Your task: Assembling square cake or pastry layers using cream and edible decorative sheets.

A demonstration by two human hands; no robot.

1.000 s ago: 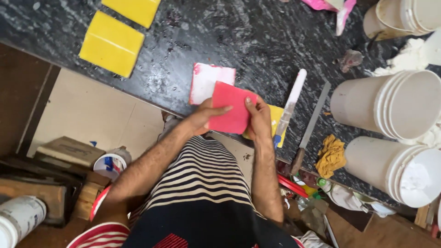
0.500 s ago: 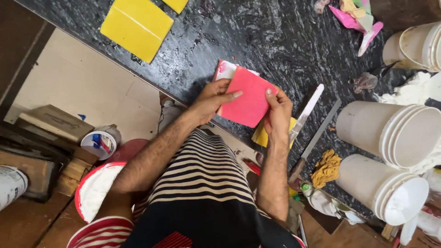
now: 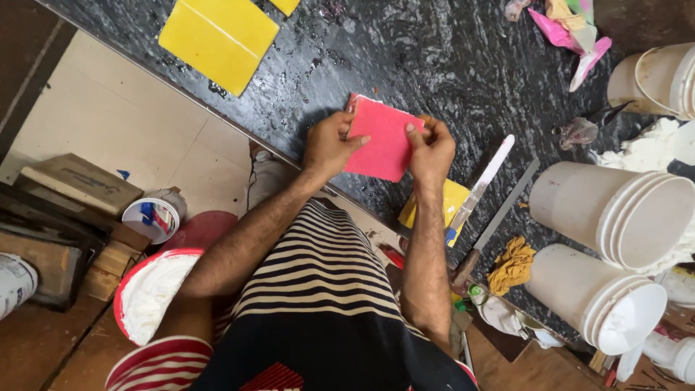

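- The dark speckled stone desk (image 3: pixel 405 58) is running across the top of the view, its near edge slanting down toward the right.
- White buckets (image 3: pixel 608 217) are lying on their sides at the desk's right end.
- A yellow sheet (image 3: pixel 217 40) is lying flat near the desk's far left part, well apart from the hands.
- A pink square sheet (image 3: pixel 382 137) is being held up over the near edge of the desk, pinched on both sides.
- The left hand (image 3: pixel 329 145) is gripping its left edge, thumb on the face; this grip is narrow, closed on the sheet.
- The right hand (image 3: pixel 432 152) is pinching the right edge likewise.
- A white-bladed scraper (image 3: pixel 481 185) is lying just right of the right hand.
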